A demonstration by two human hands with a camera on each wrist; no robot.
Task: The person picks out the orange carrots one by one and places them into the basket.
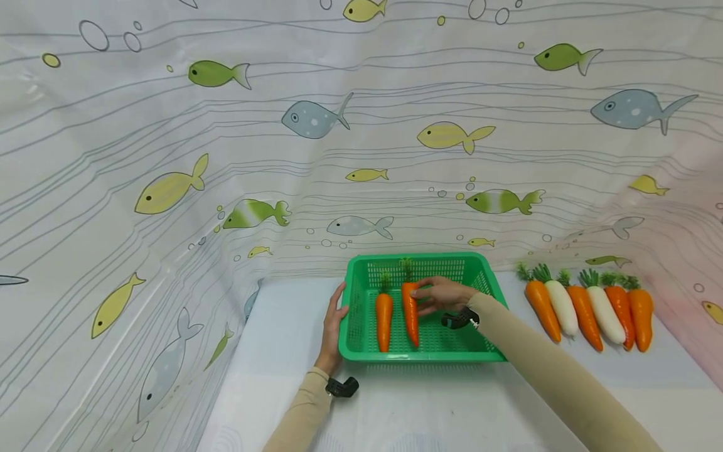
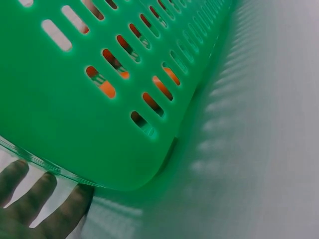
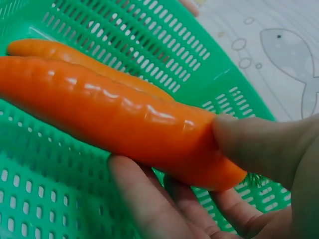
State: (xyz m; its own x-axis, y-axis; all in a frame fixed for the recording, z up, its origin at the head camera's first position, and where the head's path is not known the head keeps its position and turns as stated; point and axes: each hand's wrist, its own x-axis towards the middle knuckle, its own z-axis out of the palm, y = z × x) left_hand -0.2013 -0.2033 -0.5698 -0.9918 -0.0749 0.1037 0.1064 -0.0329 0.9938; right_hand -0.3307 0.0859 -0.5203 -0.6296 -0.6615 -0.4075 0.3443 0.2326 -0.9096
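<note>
My right hand (image 1: 443, 294) pinches an orange carrot (image 1: 411, 314) near its leafy top, inside a green plastic basket (image 1: 429, 356). In the right wrist view, the thumb (image 3: 249, 142) lies on the upper side of the held carrot (image 3: 114, 107) and the fingers are beneath it. A second carrot (image 1: 384, 320) lies to its left in the basket, leaves toward the back. Against the basket's left side, my left hand (image 1: 332, 323) rests with its fingers stretched along the outside. The left wrist view shows those fingertips (image 2: 75, 204) touching the slotted wall.
Right of the basket, several vegetables lie in a row on the white table (image 1: 440, 408): carrots (image 1: 542, 307) and white radishes (image 1: 565, 311), leaves toward the back. A fish-patterned sheet (image 1: 407, 207) rises behind and at both sides.
</note>
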